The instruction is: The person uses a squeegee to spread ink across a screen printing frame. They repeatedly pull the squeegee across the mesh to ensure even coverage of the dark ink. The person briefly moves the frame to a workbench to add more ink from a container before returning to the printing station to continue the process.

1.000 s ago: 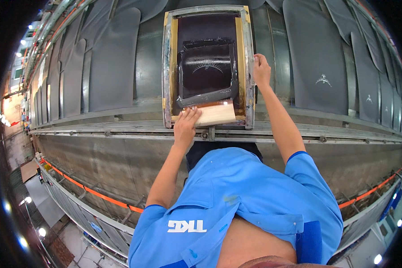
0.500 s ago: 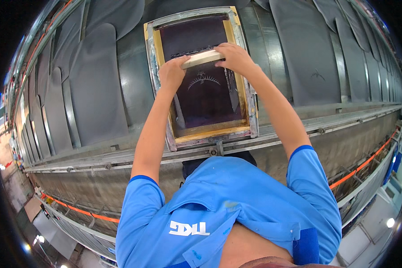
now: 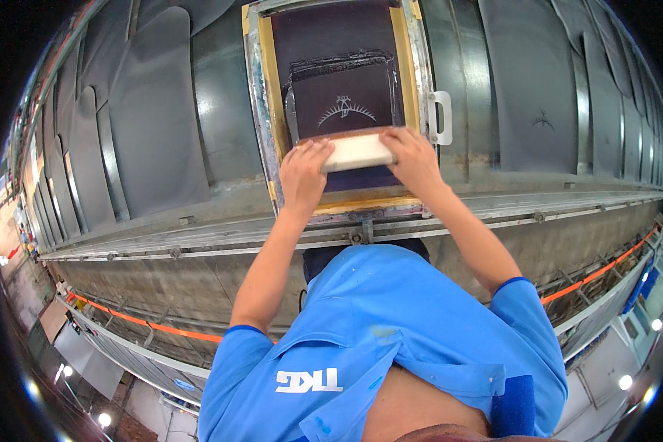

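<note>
A screen printing frame (image 3: pixel 261 110) with metal sides and a yellow-taped inner border lies on the long table in front of me. Across its dark mesh I hold a squeegee with a pale wooden handle (image 3: pixel 359 153), tilted so that its reddish-brown blade edge faces away. My left hand (image 3: pixel 304 173) grips the handle's left end, and my right hand (image 3: pixel 412 156) grips its right end. Just beyond the squeegee a pale arched, spiky design (image 3: pixel 345 110) shows on the mesh. Farther off, a dark glossy band of ink (image 3: pixel 339 65) crosses the screen.
Dark sheet pieces (image 3: pixel 151 118) lie along the table on both sides; one on the right bears a small dark printed design (image 3: pixel 543 118). A white handle (image 3: pixel 442 118) sticks out from the frame's right side. A metal rail (image 3: pixel 486 214) runs along the table's near edge.
Both hands have drawn the squeegee toward me, from beyond the arched design to the near side of it. The handle now leans more, and the white side handle has come into sight.
</note>
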`<state>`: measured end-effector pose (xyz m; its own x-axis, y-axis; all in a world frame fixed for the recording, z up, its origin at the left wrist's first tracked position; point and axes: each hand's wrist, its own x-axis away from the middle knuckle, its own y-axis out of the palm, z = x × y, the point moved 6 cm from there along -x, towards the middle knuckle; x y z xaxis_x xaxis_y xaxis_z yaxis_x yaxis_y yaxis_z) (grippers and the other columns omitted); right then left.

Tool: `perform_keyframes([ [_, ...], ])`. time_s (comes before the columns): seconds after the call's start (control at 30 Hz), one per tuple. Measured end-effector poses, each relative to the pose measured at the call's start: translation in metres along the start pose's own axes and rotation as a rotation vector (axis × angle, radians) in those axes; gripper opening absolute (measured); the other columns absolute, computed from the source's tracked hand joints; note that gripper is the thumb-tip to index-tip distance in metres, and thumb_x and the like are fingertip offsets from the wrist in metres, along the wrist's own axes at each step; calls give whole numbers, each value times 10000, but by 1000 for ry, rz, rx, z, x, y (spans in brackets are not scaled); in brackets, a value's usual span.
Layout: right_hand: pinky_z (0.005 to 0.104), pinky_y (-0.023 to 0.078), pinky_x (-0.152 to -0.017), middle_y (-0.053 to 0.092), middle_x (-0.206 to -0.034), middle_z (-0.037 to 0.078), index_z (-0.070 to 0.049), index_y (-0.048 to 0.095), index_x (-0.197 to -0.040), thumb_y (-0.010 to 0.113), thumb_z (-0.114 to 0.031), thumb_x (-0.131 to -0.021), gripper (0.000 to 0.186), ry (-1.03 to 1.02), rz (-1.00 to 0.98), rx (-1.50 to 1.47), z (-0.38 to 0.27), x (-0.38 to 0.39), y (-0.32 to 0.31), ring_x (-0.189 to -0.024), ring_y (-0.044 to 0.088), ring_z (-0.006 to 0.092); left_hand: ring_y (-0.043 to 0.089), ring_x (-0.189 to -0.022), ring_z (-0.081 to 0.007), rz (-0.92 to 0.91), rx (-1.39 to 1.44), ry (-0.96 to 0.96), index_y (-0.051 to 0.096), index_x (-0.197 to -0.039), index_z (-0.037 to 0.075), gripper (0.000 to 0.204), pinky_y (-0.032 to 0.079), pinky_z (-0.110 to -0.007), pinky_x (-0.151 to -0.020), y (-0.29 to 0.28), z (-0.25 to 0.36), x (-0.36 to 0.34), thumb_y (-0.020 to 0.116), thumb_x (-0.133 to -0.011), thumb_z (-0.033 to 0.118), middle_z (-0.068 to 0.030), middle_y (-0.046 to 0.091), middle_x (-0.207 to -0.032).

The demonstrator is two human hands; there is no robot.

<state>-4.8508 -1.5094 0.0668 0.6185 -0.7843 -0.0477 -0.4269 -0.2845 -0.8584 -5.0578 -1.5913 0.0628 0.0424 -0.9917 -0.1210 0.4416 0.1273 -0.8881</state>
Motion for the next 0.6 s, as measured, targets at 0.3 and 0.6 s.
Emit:
perform_keyframes([
  [0.3,425,487,-1019,642,-1238,123,-28,682,-1186,719,-11,-779,409,-49,72,-46,64,-149,-17,-1170,597,342,716,-1017,-287,19,-6,-58,790,-1066,152,369,559,-409,-887,-7,-44,-173,600,-793,-9,-86,758,-1094],
  [0.6,432,450,-1066,597,-1236,160,-5,615,-1209,671,98,-690,531,-31,70,-48,10,2,16,-1202,545,374,707,-1014,-259,56,50,34,778,-993,126,381,530,-400,-897,8,-6,-18,602,-725,-79,-73,765,-1041],
])
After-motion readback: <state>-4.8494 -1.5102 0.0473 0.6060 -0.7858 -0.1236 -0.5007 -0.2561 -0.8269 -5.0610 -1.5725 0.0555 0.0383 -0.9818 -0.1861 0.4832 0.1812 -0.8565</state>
